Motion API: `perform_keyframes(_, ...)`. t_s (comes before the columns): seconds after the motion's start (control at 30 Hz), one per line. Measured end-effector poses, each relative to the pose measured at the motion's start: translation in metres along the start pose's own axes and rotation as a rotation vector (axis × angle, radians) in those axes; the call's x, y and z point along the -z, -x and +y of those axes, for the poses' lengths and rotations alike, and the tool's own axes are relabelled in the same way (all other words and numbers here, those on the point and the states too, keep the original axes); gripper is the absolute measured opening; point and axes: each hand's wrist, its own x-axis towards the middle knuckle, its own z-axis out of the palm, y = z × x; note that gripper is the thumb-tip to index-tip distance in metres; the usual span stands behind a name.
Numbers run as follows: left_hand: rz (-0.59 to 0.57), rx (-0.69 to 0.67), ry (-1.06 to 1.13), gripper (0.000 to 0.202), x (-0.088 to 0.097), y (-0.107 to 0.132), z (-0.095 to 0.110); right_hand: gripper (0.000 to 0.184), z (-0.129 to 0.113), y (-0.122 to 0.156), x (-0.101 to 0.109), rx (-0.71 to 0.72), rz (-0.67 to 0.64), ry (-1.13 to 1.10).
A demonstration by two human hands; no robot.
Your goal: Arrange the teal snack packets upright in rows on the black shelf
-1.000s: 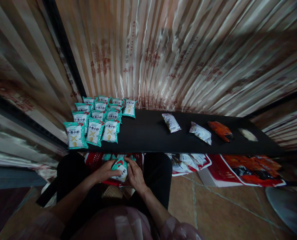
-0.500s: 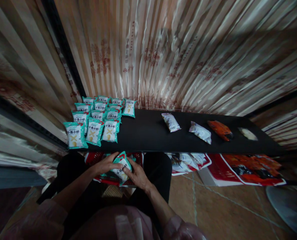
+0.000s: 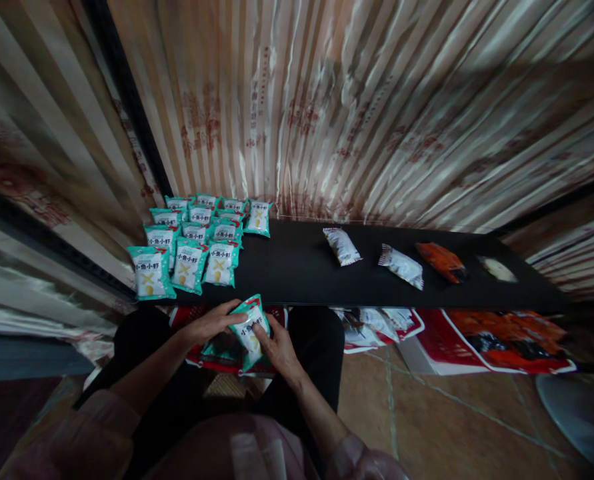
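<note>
Teal-and-white packet (image 3: 250, 340) slightly higher than before, in a pinch between both half-curled hands (image 3: 211, 325) (image 3: 279, 348).

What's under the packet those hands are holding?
A red basket. Part of its dim inside shows, with some teal; the packet, left hand and right hand cover much else.

Looks like thin, shiny plastic on the held green bag (image 3: 249, 338) and the white packets (image 3: 344, 248). Looks like hard plastic on the red basket (image 3: 433, 339), smooth and dull on the black shelf (image 3: 287, 267). Wrinkly and a bit shiny on the striped curtain (image 3: 297, 100).
</note>
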Motion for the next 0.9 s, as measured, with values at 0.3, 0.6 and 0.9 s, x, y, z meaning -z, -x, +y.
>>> perform_keyframes(0.3, 0.151, -0.064, 0.095, 0.055, -0.012, -0.01, -0.01, 0.05, -0.005, -0.005, -0.003, -0.093, 0.144, -0.098)
perform_keyframes(0.6, 0.379, -0.114, 0.015, 0.052, -0.031, -0.021, -0.016, 0.052, 0.002, -0.013, -0.007, -0.16, 0.264, -0.035)
perform_keyframes(0.9, 0.533, -0.136, -0.204, 0.043, -0.037, -0.032, -0.019, 0.051, -0.003, -0.017, -0.003, -0.172, 0.313, 0.111)
